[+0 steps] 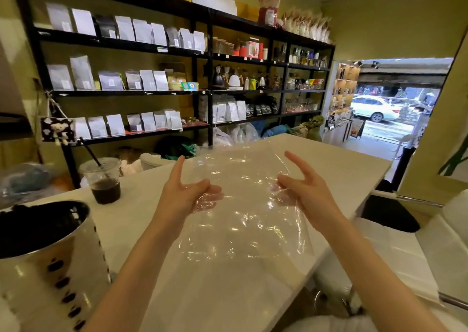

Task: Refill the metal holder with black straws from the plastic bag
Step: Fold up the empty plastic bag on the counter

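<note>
A clear plastic bag [243, 205], flat and with no straws visible in it, is stretched above the white counter [329, 159]. My left hand [184, 192] pinches its left side with thumb and lower fingers, the index finger pointing up. Gripping the right side is my right hand [301, 182], its index finger also extended. The shiny perforated metal holder [50, 263] stands at the lower left, packed to the rim with black straws [33, 228].
An iced coffee cup [102, 179] with a black straw stands on the counter left of my left hand. Tall black shelves [202, 53] of coffee bags line the wall behind. White stools [385, 250] sit to the right; an open doorway [392, 109] faces the street.
</note>
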`<state>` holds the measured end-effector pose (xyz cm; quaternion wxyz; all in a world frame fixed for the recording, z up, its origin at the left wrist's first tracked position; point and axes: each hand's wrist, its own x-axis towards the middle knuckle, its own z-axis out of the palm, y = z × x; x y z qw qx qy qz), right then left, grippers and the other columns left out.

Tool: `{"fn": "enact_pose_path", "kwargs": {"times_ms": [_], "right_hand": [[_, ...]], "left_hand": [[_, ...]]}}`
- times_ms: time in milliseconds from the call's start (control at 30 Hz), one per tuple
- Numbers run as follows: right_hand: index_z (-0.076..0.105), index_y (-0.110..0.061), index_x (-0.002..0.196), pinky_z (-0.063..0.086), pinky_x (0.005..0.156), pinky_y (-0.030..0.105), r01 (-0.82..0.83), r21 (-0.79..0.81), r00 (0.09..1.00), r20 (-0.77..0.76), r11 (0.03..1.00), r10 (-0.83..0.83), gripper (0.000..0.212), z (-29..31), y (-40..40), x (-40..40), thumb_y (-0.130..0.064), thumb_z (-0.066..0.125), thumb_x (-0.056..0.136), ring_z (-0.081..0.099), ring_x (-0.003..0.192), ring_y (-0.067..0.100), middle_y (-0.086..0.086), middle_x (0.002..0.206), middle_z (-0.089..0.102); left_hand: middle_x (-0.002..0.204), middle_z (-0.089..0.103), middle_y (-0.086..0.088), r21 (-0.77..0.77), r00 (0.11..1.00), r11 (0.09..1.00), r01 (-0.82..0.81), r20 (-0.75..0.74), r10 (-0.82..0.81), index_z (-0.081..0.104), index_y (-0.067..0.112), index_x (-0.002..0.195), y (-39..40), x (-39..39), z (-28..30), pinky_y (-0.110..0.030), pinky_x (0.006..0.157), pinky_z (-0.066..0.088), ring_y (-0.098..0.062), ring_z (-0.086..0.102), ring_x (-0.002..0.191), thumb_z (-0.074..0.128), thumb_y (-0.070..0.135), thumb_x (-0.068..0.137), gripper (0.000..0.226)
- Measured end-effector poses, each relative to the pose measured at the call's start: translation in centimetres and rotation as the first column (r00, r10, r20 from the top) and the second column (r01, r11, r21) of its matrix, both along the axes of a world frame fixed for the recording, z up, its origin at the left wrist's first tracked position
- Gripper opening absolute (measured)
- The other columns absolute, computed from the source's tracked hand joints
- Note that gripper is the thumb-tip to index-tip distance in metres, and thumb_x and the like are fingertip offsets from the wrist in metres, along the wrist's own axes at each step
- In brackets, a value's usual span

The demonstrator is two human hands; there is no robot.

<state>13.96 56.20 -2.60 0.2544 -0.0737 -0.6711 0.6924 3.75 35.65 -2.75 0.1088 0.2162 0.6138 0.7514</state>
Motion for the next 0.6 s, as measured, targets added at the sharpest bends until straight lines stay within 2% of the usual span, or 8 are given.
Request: {"fn": "enact_pose_path", "kwargs": {"times_ms": [100, 200, 267, 333, 433, 533, 600], "right_hand": [[0.062, -0.019, 0.115, 0.058, 0.059, 0.025, -0.108, 0.125, 0.991, 0.089, 0.986, 0.097, 0.029, -0.4, -0.6, 1.9, -0.013, 0.056, 0.088, 0.071, 0.066, 0.018, 0.002, 0.075, 0.075], [0.063, -0.019, 0.114, 0.058, 0.067, 0.024, -0.219, 0.203, 0.967, 0.175, 0.954, 0.185, 0.028, -0.6, -1.0, 4.0, -0.013, 0.055, 0.087, 0.072, 0.081, 0.018, 0.000, 0.090, 0.076], [0.060, -0.022, 0.116, 0.057, 0.075, 0.024, -0.296, 0.289, 0.944, 0.232, 0.911, 0.233, 0.037, -0.6, -1.2, 5.1, -0.013, 0.063, 0.081, 0.070, 0.090, 0.014, -0.004, 0.099, 0.075], [0.059, -0.022, 0.118, 0.055, 0.082, 0.023, -0.345, 0.381, 0.925, 0.295, 0.858, 0.241, 0.045, -0.3, -1.6, 5.9, -0.015, 0.069, 0.075, 0.069, 0.094, 0.010, -0.007, 0.100, 0.075], [0.067, -0.025, 0.103, 0.048, 0.079, 0.017, -0.338, 0.576, 0.931, 0.322, 0.744, 0.174, 0.029, 0.5, -2.8, 6.8, -0.018, 0.073, 0.075, 0.069, 0.086, 0.004, -0.006, 0.091, 0.076], [0.070, -0.030, 0.085, 0.047, 0.073, 0.018, -0.244, 0.764, 0.967, 0.241, 0.598, 0.087, 0.011, 1.1, -4.4, 7.7, -0.025, 0.072, 0.075, 0.062, 0.082, 0.004, -0.004, 0.088, 0.072], [0.070, -0.030, 0.078, 0.040, 0.073, 0.016, -0.231, 0.794, 0.973, 0.202, 0.562, 0.114, 0.005, 1.6, -5.3, 8.8, -0.026, 0.072, 0.075, 0.054, 0.085, -0.001, -0.008, 0.092, 0.066]], "left_hand": [[0.062, 0.075, 0.006, -0.106, 0.999, 0.994, -0.016, -0.041, 0.012, 0.038, 0.031, 0.133, -1.7, 1.4, 0.1, -0.024, 0.055, 0.057, -0.012, 0.071, 0.060, 0.050, 0.013, 0.088, 0.050], [0.068, 0.076, 0.005, -0.208, 0.996, 0.978, 0.001, -0.092, -0.021, 0.050, 0.029, 0.123, -3.7, 3.1, 0.1, -0.025, 0.063, 0.059, -0.014, 0.072, 0.069, 0.045, 0.022, 0.090, 0.034], [0.080, 0.077, -0.001, -0.282, 0.993, 0.960, 0.000, -0.114, -0.034, 0.053, 0.022, 0.123, -5.1, 4.5, -0.1, -0.028, 0.069, 0.059, -0.018, 0.073, 0.075, 0.047, 0.032, 0.087, 0.038], [0.093, 0.075, 0.000, -0.383, 0.989, 0.924, -0.003, -0.138, -0.055, 0.053, 0.020, 0.122, -6.7, 6.0, -0.1, -0.025, 0.070, 0.058, -0.015, 0.072, 0.080, 0.052, 0.037, 0.082, 0.044], [0.094, 0.072, 0.008, -0.573, 0.979, 0.818, -0.053, -0.190, -0.069, 0.058, 0.027, 0.115, -9.2, 8.6, -0.1, -0.019, 0.071, 0.053, -0.008, 0.069, 0.085, 0.068, 0.031, 0.072, 0.045], [0.077, 0.070, 0.018, -0.664, 0.945, 0.709, -0.236, -0.328, 0.007, 0.065, 0.033, 0.092, -11.1, 11.6, -0.1, -0.020, 0.075, 0.053, 0.003, 0.067, 0.076, 0.071, 0.026, 0.071, 0.023], [0.080, 0.070, 0.013, -0.689, 0.917, 0.636, -0.347, -0.390, 0.078, 0.068, 0.030, 0.089, -11.8, 14.3, 0.1, -0.027, 0.076, 0.054, -0.004, 0.067, 0.077, 0.069, 0.028, 0.072, 0.017]]}}
